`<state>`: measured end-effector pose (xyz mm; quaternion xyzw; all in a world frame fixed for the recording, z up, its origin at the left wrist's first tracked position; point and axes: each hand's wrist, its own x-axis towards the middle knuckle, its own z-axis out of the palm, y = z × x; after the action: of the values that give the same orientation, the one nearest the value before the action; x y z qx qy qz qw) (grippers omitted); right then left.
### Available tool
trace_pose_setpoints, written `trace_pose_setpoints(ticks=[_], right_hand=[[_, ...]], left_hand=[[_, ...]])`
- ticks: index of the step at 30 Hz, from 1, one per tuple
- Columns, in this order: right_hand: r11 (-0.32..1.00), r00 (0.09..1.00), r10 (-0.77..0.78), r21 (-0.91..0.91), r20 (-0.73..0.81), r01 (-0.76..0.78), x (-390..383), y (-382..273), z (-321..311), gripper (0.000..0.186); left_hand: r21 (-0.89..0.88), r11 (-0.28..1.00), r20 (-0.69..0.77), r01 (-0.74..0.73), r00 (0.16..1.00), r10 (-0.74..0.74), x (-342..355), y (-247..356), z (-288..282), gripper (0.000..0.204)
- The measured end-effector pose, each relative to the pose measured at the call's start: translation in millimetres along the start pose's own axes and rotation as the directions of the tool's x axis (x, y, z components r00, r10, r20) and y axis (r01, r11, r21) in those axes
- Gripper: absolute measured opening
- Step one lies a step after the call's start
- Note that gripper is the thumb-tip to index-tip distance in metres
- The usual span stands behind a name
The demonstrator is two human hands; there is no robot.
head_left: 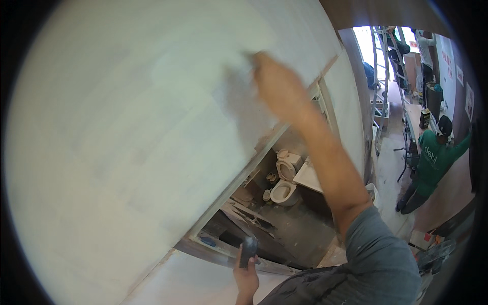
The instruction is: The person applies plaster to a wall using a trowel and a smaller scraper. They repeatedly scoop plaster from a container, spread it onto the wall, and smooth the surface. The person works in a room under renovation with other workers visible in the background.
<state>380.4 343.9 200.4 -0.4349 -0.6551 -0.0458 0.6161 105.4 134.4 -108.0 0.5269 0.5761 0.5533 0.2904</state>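
— "While our right hand [279,89] is raised at the patchy white wall [127,142], what are its fingers doing?"

— "They look bent, but they are blurred. Something dark shows at their tips; we cannot tell what they hold, or whether they touch the wall."

— "And our left hand [246,278]?"

— "It is low in our view, thumb and fingers closed around a dark rectangular block [248,254], paler at its top. We hold it roughly upright, below the white wall's lower edge."

— "What shows through the doorway, past the door frame [238,182]?"

— "A toilet [283,193] with its lid raised, and just beside it a pale countertop [310,177]."

— "And off to our right?"

— "A co-worker in a green shirt [435,157] reaches out an arm; farther back stands a metal ladder [376,76]."
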Motion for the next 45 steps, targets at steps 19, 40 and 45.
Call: trace_pose_setpoints(ticks=[19,40,45], right_hand=[[0.998,0.993,-0.058,0.0,-0.106,0.058,50,48,30,0.049],[0.711,0.906,-0.423,0.629,0.025,0.315,-143,-54,2,0.054],[0.715,0.837,-0.544,0.495,-0.048,0.493,-186,-35,16,0.048]], left_hand=[[-0.009,1.0,-0.059,0.0,0.998,-0.001,10,-10,-11,0.033],[-0.905,0.379,0.217,0.192,0.976,0.024,51,181,8,0.03],[-0.903,0.367,0.302,0.223,0.937,0.175,58,175,12,0.038]])
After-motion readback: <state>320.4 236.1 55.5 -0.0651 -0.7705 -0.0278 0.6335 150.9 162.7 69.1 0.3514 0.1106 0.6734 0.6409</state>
